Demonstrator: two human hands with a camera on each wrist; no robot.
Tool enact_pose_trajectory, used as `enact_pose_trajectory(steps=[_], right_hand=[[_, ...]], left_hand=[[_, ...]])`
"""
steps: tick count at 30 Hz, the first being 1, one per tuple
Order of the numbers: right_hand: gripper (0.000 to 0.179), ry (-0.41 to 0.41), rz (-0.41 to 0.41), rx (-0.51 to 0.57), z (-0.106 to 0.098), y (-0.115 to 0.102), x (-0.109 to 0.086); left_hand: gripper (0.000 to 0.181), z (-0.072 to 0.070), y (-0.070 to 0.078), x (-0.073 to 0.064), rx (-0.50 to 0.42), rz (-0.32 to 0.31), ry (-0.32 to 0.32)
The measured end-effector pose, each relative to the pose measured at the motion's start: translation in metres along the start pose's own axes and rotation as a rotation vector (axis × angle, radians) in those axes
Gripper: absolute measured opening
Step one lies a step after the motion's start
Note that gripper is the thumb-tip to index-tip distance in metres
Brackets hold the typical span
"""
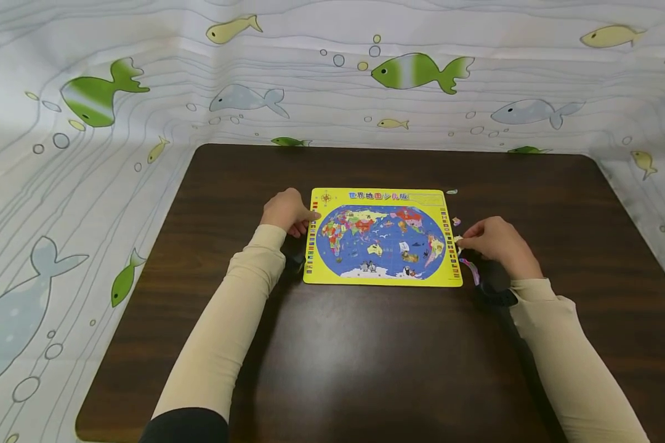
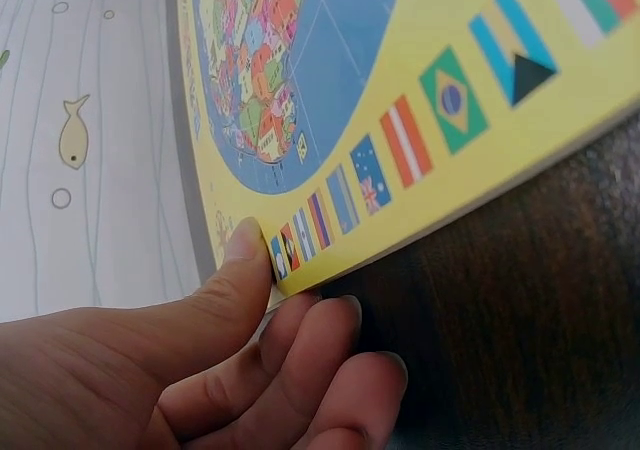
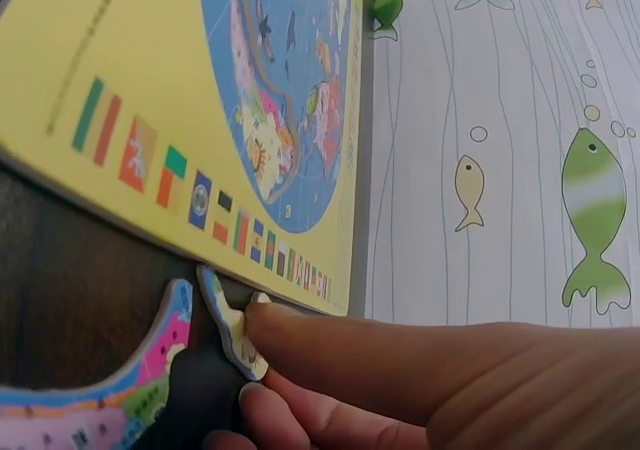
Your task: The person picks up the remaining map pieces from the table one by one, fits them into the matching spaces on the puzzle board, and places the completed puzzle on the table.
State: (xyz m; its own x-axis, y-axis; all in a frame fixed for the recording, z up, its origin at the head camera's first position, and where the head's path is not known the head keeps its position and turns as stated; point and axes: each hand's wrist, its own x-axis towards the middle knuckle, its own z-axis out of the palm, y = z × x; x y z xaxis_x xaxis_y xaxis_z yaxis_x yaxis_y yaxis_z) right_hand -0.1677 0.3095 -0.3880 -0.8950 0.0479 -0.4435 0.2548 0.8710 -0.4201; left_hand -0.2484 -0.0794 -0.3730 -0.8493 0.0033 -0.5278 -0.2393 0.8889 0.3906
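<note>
A yellow world map puzzle board (image 1: 332,271) with flags down both sides lies on the dark wooden table. At its left edge, my left hand (image 1: 289,212) holds the rim, thumb on top and fingers at the side and beneath, as the left wrist view shows. Beyond the right edge, my right hand (image 1: 499,243) pinches a small pale yellow puzzle piece (image 3: 235,330) with a blue border between thumb and fingers. Close to that hand lies a curved pink and blue puzzle piece (image 3: 150,390), flat on the table.
Two more small pieces lie right of the board: a pinkish one (image 1: 457,221) and a pale one (image 1: 451,192) near the top corner. Behind the brown table (image 1: 366,357) hangs a white fish-patterned cloth (image 1: 332,67), which also covers the sides.
</note>
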Motion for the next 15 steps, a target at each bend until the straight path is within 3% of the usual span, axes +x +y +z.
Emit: enact_pose_trajectory(steps=[10, 15], right_hand=[[0.04, 0.137, -0.014, -0.029, 0.009, -0.004, -0.005], [0.037, 0.135, -0.014, -0.049, 0.01, -0.005, -0.009]], left_hand=[[0.037, -0.005, -0.003, -0.007, -0.011, 0.011, 0.011], [0.038, -0.001, -0.002, -0.008, -0.014, 0.014, -0.002]])
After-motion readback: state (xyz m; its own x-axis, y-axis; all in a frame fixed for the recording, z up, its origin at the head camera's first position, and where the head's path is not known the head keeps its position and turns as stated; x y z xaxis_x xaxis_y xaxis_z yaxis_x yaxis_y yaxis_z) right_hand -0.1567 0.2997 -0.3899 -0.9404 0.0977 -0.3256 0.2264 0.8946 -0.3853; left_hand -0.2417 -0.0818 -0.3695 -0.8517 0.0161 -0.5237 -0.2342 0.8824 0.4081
